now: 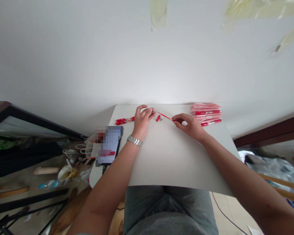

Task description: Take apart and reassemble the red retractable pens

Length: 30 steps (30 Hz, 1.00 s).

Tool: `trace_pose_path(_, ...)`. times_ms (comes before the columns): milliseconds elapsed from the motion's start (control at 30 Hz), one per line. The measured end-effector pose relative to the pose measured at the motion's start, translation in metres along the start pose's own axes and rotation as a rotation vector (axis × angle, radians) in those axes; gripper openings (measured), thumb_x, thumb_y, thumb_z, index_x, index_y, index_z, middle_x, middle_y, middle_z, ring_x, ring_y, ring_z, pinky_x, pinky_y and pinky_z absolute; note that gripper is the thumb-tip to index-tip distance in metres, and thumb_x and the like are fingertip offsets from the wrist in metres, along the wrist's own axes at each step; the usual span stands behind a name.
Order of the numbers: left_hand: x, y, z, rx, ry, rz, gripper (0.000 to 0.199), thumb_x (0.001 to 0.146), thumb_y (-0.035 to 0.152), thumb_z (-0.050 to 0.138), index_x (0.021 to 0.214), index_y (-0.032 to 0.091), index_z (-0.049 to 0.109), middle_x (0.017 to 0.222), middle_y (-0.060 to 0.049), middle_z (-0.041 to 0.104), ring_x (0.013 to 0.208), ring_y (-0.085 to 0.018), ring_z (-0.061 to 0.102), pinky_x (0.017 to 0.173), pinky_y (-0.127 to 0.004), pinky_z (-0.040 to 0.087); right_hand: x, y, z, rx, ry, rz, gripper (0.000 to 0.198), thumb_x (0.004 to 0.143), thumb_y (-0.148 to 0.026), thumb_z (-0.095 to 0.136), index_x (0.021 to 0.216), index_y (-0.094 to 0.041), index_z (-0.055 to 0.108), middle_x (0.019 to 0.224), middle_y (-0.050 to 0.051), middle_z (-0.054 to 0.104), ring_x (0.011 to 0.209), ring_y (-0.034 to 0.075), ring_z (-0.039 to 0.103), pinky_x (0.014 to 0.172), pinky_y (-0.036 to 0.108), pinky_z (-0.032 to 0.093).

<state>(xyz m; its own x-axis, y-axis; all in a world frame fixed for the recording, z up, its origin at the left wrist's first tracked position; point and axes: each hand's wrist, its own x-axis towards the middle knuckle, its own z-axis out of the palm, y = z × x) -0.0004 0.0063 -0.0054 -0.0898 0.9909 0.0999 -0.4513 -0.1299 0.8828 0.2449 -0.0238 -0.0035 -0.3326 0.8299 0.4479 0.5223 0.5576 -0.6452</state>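
Note:
A thin red pen refill [164, 115] spans the gap between my two hands. Its right end runs into a dark red pen part [177, 120], which my right hand [189, 125] pinches between thumb and fingers. At the refill's pale left tip, the fingers of my left hand [142, 120] are closed together; what they hold there is too small to make out. Below the refill, on the table, lie a short red piece [158, 118] and a small grey metallic piece [161, 119], close together. Red pens [123, 120] lie left of my left hand, partly hidden by it.
Many pale pink pen barrels [205, 107] and some red pens [210, 122] lie stacked at the white table's [171, 160] back right. A phone or tablet [111, 143], blurred out, lies at the left edge. The wall [137, 65] rises right behind the table.

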Motion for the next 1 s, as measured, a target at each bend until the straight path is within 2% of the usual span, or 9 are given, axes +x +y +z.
trace_pose_path(500,-0.0043,-0.0015,-0.0005,0.069,-0.065,0.025,0.041,0.083,0.037,0.085,0.112,0.025,0.057,0.102,-0.005,0.076,0.094,-0.016,0.073,0.100,-0.042,0.058,-0.0003,-0.0008,0.0003,-0.007,-0.001,-0.006,0.019,0.099,-0.035,0.064,0.110,-0.023,0.073,0.090,0.005,0.074,0.075,0.018,0.067,0.071,0.031,0.055)
trace_pose_path(733,-0.0041,-0.0020,0.0021,0.063,-0.062,-0.022,0.038,0.078,0.040,0.089,0.103,0.022,0.066,0.104,-0.007,0.075,0.093,-0.018,0.073,0.099,-0.042,0.059,0.0004,-0.0008,0.0002,-0.004,-0.009,-0.005,0.023,0.100,-0.040,0.062,0.110,-0.023,0.073,0.090,0.006,0.074,0.075,0.018,0.068,0.070,0.032,0.057)
trace_pose_path(1000,-0.0085,-0.0026,0.0053,0.063,-0.124,-0.056,0.033,0.078,0.039,0.089,0.096,0.019,0.069,0.105,-0.006,0.074,0.097,-0.018,0.072,0.099,-0.040,0.059,0.0006,-0.0028,0.0003,0.008,-0.005,-0.015,0.021,0.099,-0.037,0.063,0.110,-0.022,0.073,0.090,0.006,0.074,0.077,0.018,0.068,0.070,0.032,0.056)
